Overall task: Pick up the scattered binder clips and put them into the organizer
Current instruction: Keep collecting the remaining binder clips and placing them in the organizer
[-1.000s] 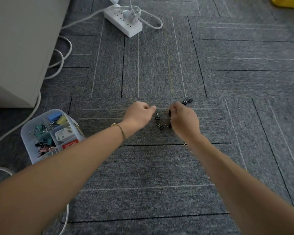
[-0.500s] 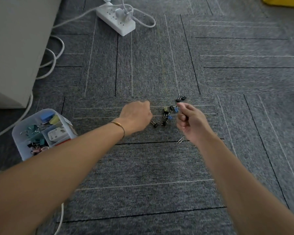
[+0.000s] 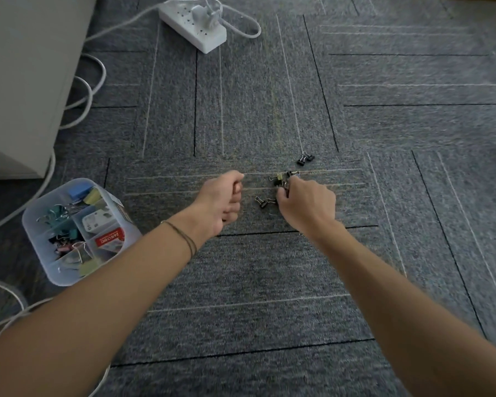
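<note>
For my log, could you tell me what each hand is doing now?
Left hand: fist closed; contents cannot be told.
Right hand: fingers curled onto the binder clips; grip unclear.

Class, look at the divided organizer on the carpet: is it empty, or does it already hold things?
Already holding things. The organizer stands upright with coloured binder clips and small boxes in its compartments.

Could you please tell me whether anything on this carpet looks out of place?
Yes: small black and yellow binder clips lie scattered on the grey carpet, outside the clear plastic organizer; two more sit apart.
</note>
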